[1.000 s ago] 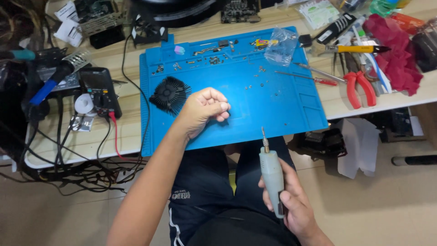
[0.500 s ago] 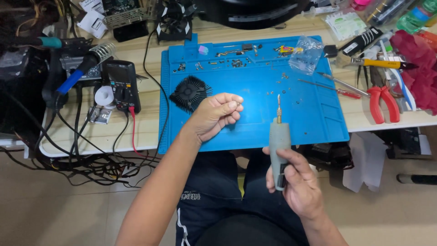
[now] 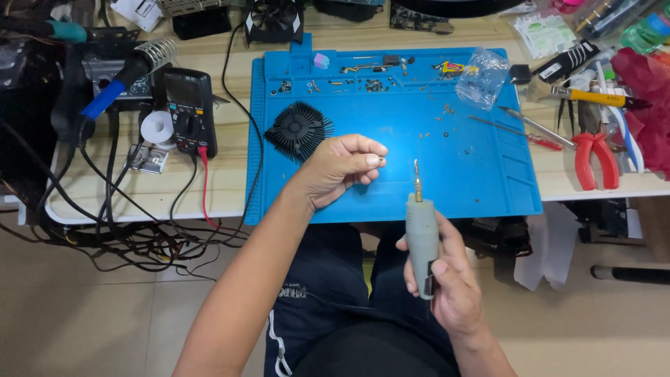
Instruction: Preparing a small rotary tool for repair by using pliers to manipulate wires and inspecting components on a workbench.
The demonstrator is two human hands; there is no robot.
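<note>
My right hand (image 3: 448,279) grips a grey electric screwdriver (image 3: 421,237) upright, its bit pointing up over the near edge of the blue work mat (image 3: 419,139). My left hand (image 3: 342,167) hovers over the mat with thumb and fingers pinched together near the bit; whatever they pinch is too small to identify. A black round finned heatsink (image 3: 299,130) lies on the mat just left of that hand. Several small screws (image 3: 370,84) are scattered along the mat's far side.
A black multimeter (image 3: 189,112) with red and black leads, a solder spool (image 3: 158,128) and a soldering iron (image 3: 125,77) sit left of the mat. Red-handled pliers (image 3: 593,160), tweezers (image 3: 527,124), a clear plastic bag (image 3: 481,75) and a red cloth (image 3: 645,105) lie to the right. Cables hang off the left table edge.
My right hand has lifted the screwdriver toward the mat, closer to my left hand. The left hand has stayed over the mat, its fingers now pinched at the tips.
</note>
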